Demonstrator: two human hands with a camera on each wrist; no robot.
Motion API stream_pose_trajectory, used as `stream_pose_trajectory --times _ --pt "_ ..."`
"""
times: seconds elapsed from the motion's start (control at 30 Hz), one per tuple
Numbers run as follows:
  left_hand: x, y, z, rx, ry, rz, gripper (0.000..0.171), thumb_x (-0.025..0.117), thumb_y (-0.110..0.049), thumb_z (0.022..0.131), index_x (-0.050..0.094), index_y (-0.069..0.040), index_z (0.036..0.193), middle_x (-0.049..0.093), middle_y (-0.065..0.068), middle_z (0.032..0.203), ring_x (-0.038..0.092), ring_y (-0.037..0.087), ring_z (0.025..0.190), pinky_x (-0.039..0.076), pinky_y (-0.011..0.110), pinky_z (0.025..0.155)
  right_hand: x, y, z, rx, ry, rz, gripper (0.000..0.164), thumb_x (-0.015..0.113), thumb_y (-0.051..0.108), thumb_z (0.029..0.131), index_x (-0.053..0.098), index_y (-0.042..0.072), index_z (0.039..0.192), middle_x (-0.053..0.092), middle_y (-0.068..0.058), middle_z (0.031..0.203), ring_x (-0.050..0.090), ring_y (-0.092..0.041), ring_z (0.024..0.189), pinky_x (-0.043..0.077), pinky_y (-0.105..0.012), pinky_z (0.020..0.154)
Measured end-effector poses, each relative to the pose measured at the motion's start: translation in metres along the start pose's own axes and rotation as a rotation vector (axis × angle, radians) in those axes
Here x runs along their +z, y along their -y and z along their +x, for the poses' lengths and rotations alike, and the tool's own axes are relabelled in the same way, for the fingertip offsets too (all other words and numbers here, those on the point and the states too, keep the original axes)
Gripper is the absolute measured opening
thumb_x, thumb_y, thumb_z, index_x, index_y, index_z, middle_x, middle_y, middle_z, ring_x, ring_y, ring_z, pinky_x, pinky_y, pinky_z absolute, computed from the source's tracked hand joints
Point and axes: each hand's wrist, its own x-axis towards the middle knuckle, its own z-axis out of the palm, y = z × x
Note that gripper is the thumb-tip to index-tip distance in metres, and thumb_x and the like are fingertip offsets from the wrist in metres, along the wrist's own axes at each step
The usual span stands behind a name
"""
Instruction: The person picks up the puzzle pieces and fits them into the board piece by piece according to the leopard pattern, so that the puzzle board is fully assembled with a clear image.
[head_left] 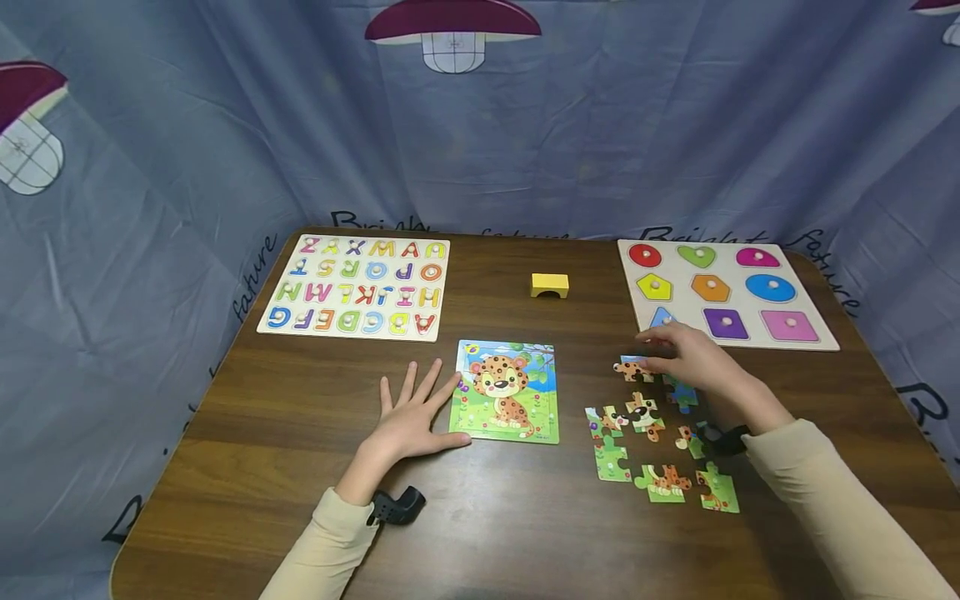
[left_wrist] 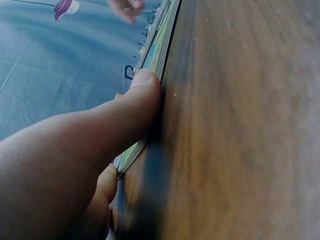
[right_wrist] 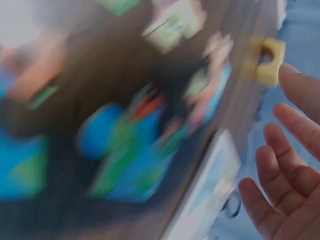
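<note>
My left hand [head_left: 412,423] lies with fingers spread on the table, its index fingertip and thumb against the left side of a square leopard jigsaw board [head_left: 542,417]. In the left wrist view the thumb [left_wrist: 122,117] touches the board's edge. My right hand [head_left: 701,362] hovers over the loose jigsaw pieces, near a leopard-ear piece [head_left: 633,367] and a blue-green piece [head_left: 681,393]. In the right wrist view its fingers [right_wrist: 280,172] are loosely bent with nothing between them. Several more pieces lie nearer me, among them a face piece [head_left: 642,408] and a green corner piece [head_left: 612,463].
An alphabet peg board [head_left: 348,327] lies at the back left of the wooden table [head_left: 247,467]. A shape peg board [head_left: 678,312] lies at the back right, just beyond my right hand. Between them stands a yellow arch block [head_left: 550,282]. Blue curtains [head_left: 480,150] hang behind.
</note>
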Motion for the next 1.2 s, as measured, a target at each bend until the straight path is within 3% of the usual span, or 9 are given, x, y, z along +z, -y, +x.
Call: stream_pose_trajectory --times 0.3,0.47,0.73,1.0,1.2 --pt "0.0 0.0 0.0 0.008 -0.005 -0.001 0.091 0.046 -0.076 0.072 0.013 -0.033 0.145 -0.002 0.001 0.151 -0.01 0.033 0.134 -0.013 0.064 0.095 0.01 -0.03 -0.016 -0.018 0.036 -0.072 0.051 0.072 0.014 0.077 0.053 -0.007 0.119 0.057 -0.015 0.097 0.05 -0.026 0.082 0.044 -0.044 0.071" --pt "-0.001 0.0 -0.001 0.005 -0.008 -0.001 0.091 0.047 -0.075 0.072 0.013 -0.033 0.145 -0.002 0.0 0.151 -0.01 0.033 0.134 -0.013 0.064 0.095 0.013 -0.034 -0.015 -0.035 0.031 -0.073 0.054 0.073 0.014 0.076 0.053 -0.007 0.121 0.057 -0.018 0.102 0.053 -0.026 0.083 0.045 -0.044 0.072" --pt "0.0 0.001 -0.001 0.007 -0.014 0.005 0.091 0.047 -0.075 0.071 0.014 -0.033 0.145 -0.001 0.001 0.151 -0.009 0.033 0.134 -0.012 0.064 0.095 0.015 -0.039 -0.011 -0.008 0.051 -0.05 0.052 0.074 0.02 0.075 0.057 0.0 0.12 0.053 -0.008 0.091 0.044 -0.022 0.078 0.041 -0.036 0.065" --pt "0.001 0.001 0.0 0.004 -0.01 -0.004 0.091 0.047 -0.075 0.071 0.015 -0.033 0.145 -0.001 0.0 0.151 -0.01 0.033 0.134 -0.013 0.064 0.095 0.017 -0.041 -0.01 0.004 0.028 -0.006 0.048 0.076 0.022 0.074 0.061 0.001 0.114 0.055 -0.013 0.097 0.049 -0.027 0.085 0.043 -0.046 0.073" --pt "0.001 0.001 0.0 -0.001 -0.003 -0.001 0.091 0.047 -0.076 0.071 0.014 -0.034 0.145 -0.002 0.0 0.151 -0.01 0.033 0.134 -0.013 0.063 0.095 0.014 -0.043 -0.011 -0.017 0.025 0.015 0.046 0.075 0.021 0.075 0.06 -0.001 0.112 0.057 -0.004 0.088 0.05 -0.02 0.078 0.044 -0.039 0.071"
